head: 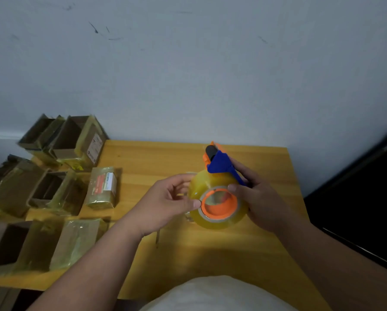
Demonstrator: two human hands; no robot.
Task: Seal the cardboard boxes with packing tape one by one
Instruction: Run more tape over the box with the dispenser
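Right hand [258, 198] grip: fingers curled round the blue handle of the tape dispenser [219, 167], thumb pressed on the roll's face near the orange core. Left hand [165, 203] grip: thumb and fingertips pinching at the left edge of the packing tape roll [217, 198], likely hunting for the loose end; the tape end itself is too faint to make out.

You're holding the dispenser in the air above the yellow desk [210, 250], center-right, well apart from the cardboard boxes [53, 194] at the left.

To do this step well, keep the handle steady with your right hand and peel with your left. Pull the free end straight off the roll, not sideways, or it splits. Feed it toward the roller and cutter before going for a box.

Orientation: the dispenser's long axis runs from the handle, near your right hand, up and away to the black roller, nose pointing at the wall [188, 75]. Roll's core faces you, tilted up.
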